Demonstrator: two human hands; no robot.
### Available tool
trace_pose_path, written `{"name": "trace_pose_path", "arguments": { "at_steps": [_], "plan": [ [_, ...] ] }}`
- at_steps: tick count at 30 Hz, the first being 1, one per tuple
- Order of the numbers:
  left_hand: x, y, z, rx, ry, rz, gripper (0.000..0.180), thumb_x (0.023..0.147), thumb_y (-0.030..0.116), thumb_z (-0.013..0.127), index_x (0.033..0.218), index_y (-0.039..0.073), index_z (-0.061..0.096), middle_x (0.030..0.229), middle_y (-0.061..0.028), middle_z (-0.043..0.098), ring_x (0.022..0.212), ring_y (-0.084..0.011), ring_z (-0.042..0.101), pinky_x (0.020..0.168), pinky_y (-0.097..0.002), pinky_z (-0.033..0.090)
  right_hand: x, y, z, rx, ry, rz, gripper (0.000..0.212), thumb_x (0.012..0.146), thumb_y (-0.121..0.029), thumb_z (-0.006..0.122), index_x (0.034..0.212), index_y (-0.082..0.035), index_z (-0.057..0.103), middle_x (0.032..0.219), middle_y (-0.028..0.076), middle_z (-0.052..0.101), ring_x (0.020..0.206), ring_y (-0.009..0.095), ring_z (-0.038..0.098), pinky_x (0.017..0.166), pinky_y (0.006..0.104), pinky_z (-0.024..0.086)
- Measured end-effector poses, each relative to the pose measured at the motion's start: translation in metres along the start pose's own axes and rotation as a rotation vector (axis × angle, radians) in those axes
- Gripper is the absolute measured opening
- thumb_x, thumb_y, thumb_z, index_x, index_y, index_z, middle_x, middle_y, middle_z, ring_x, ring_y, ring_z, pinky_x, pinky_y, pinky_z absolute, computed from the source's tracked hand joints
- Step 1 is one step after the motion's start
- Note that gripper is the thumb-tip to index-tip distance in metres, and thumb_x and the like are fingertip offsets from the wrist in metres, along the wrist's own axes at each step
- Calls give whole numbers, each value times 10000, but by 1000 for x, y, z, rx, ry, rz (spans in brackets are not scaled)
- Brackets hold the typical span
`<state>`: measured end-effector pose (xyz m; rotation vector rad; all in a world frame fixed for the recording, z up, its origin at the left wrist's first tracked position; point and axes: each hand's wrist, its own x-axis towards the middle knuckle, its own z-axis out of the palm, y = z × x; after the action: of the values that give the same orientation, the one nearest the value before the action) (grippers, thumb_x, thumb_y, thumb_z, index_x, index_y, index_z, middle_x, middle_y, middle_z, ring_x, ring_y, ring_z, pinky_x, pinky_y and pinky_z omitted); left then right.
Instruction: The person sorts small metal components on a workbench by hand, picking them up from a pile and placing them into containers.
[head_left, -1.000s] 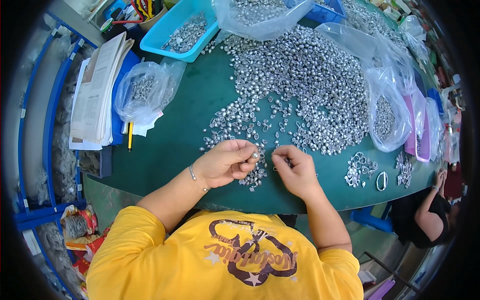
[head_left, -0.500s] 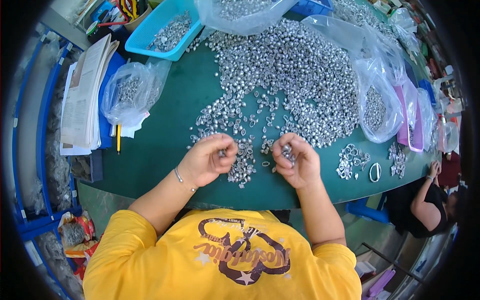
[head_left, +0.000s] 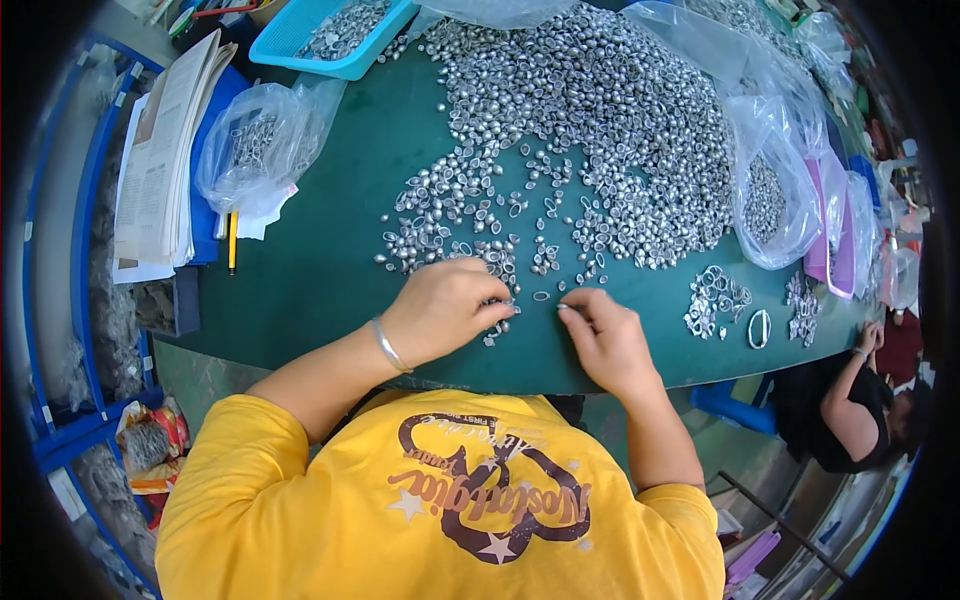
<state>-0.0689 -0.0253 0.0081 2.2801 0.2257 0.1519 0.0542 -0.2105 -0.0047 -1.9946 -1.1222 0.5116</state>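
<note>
My left hand (head_left: 445, 310) is closed over the near end of a loose strip of small silver oval metal pieces (head_left: 430, 215); its thumb and fingers come together beside a few of them, and what they pinch is mostly hidden. My right hand (head_left: 612, 340) rests close to the table to the right, thumb and index finger closed on a small silver metal piece (head_left: 563, 307) whose edge shows at the tips. Its other fingers curl under, so I cannot see into the palm. One oval ring-shaped piece (head_left: 541, 296) lies between the hands.
A large heap of silver pieces (head_left: 630, 130) covers the green table (head_left: 310, 300). Around it are a blue basket (head_left: 355, 65), plastic bags (head_left: 775, 215), a purple tray (head_left: 832, 230), small piles of metal rings (head_left: 712, 300), a bangle-like ring (head_left: 759, 328) and papers (head_left: 165, 160). Another person (head_left: 835, 400) sits at right.
Both hands have turned palm down and lowered to the table. The several pieces seen in my right hand's fingers no longer show. The left hand now covers part of the near pieces.
</note>
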Motion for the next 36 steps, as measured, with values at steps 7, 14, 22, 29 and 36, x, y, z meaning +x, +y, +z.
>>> {"name": "trace_pose_path", "arguments": {
  "at_steps": [7, 14, 22, 29, 36],
  "plan": [
    [1, 2, 8, 170, 8, 35, 67, 715, 134, 648, 741, 74, 635, 679, -75, 554, 651, -261, 569, 576, -338, 464, 3, -4, -10, 785, -203, 458, 73, 785, -57, 606, 802, 13, 619, 639, 18, 571, 515, 73, 480, 460, 193, 357],
    [1, -4, -7, -455, -21, -309, 79, 775, 79, 622, 810, 9, 636, 723, -17, 599, 632, -84, 537, 607, -226, 447, 14, -24, 31, -175, -11, -256, 109, 745, -109, 624, 849, -77, 633, 647, 77, 539, 573, 266, 561, 504, 348, 461],
    [-12, -15, -20, -1546, -96, -536, 77, 831, 25, 524, 906, 12, 533, 812, -102, 549, 572, -77, 473, 448, -150, 361, 15, -16, 20, -95, 75, -163, 94, 755, -92, 638, 839, -51, 625, 668, 91, 565, 545, 259, 544, 494, 327, 446],
    [-9, -1, -7, -1302, -234, -653, 133, 830, 78, 573, 931, -8, 576, 760, -67, 591, 574, -58, 511, 419, -139, 363, 13, -28, 14, 112, 110, -229, 120, 713, -34, 671, 821, -38, 620, 629, 80, 547, 523, 210, 519, 473, 289, 418],
    [-14, 0, 2, -1447, -305, -677, 162, 868, 117, 550, 954, -17, 580, 760, -62, 571, 550, -55, 460, 423, -153, 339, 12, -29, 22, 174, 163, -306, 143, 691, -20, 687, 815, -31, 617, 620, 68, 549, 509, 189, 521, 461, 275, 418]
  ]
}}
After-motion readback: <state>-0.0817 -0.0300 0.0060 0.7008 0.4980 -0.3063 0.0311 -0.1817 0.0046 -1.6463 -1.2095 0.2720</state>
